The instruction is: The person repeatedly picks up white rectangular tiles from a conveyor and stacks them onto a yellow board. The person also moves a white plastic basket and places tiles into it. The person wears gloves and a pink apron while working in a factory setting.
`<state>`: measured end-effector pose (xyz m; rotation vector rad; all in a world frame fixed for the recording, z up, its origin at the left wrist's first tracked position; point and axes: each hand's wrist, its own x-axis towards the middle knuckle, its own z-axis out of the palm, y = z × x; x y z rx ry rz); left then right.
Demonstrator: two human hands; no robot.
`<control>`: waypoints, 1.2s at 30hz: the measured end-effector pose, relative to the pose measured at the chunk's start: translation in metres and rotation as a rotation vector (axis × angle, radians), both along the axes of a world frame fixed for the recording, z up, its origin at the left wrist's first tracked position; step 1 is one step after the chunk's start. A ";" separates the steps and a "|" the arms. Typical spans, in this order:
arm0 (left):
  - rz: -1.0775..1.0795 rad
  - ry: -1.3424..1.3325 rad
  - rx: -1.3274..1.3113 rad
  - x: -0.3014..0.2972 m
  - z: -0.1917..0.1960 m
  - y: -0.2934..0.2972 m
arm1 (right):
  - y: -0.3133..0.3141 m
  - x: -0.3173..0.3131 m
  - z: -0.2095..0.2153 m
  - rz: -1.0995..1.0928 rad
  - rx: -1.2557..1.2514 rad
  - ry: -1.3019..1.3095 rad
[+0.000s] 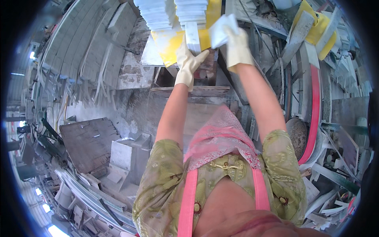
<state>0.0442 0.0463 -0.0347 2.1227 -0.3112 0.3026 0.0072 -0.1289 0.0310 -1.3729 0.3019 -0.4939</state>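
Observation:
Both my hands wear cream rubber gloves. My right hand [239, 45] grips a flat white tile [221, 31], blurred by motion, just right of the stacks. My left hand [189, 63] lies at the near end of a narrow white strip [192, 34]. Its thumb points out to the right and the fingers stretch forward beside the strip; I cannot tell whether they press on it. Beyond, two tall stacks of thin white tiles, a left one [156, 14] and a right one [191, 11], stand on a yellow sheet [170, 57].
Long grey slabs [67, 43] lean in rows at the left. A red belt [314, 114] runs down the right side, by a dusty machine frame. A worn board [89, 144] and a pale metal box [121, 154] stand low on the left. Offcuts [327, 205] litter the lower right.

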 end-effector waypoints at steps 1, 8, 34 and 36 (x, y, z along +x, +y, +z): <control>-0.043 0.006 0.041 0.003 0.000 0.003 | 0.018 0.015 -0.004 -0.038 0.003 0.038; -0.078 0.084 -0.003 0.001 0.001 -0.001 | 0.045 0.038 -0.025 0.093 -0.422 0.173; 0.091 0.084 -0.173 0.000 -0.009 -0.013 | 0.007 0.059 -0.037 0.589 -0.566 0.036; 0.123 0.031 -0.139 0.001 -0.013 -0.012 | 0.010 0.066 -0.042 0.544 -0.641 -0.058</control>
